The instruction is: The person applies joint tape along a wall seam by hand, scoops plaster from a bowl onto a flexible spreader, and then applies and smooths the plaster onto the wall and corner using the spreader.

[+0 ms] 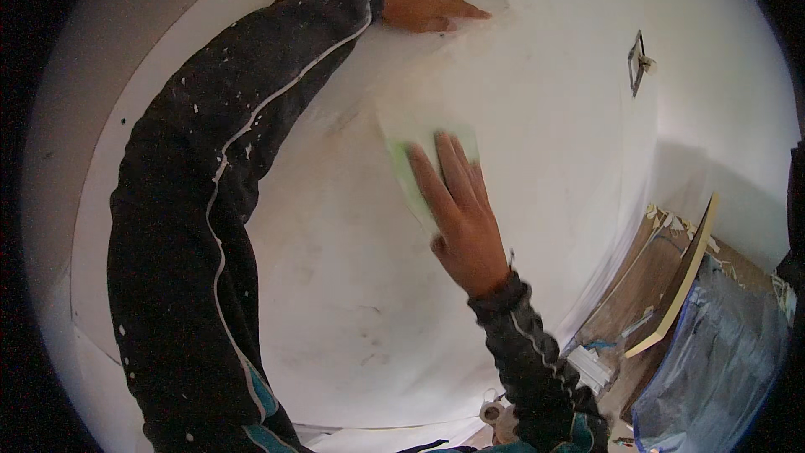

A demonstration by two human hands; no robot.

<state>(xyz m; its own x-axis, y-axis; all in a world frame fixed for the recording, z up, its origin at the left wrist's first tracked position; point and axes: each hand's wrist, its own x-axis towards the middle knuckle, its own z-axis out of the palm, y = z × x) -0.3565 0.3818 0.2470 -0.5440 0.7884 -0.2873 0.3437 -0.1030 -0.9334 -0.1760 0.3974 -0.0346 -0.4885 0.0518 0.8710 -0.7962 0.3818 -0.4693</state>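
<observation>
My left hand [423,0] lies with fingers spread against the white wall [352,226] near the top of the view, and nothing is in it. Lower down and nearer the middle, my right hand [461,214] presses a pale green sheet [404,172], which looks like sandpaper, flat to the same wall. Its fingers are stretched over the sheet and slightly blurred. The palm side and any grip along the edge are hidden. Brownish smudges mark the wall around both hands. White specks dot my dark sleeves.
A small dark square frame [639,65] juts from the wall at the upper right. At the lower right are a yellowish strip [683,285], bluish plastic sheeting [708,361] and a brown surface with torn scraps. Below my right forearm sits a pale roll [492,411].
</observation>
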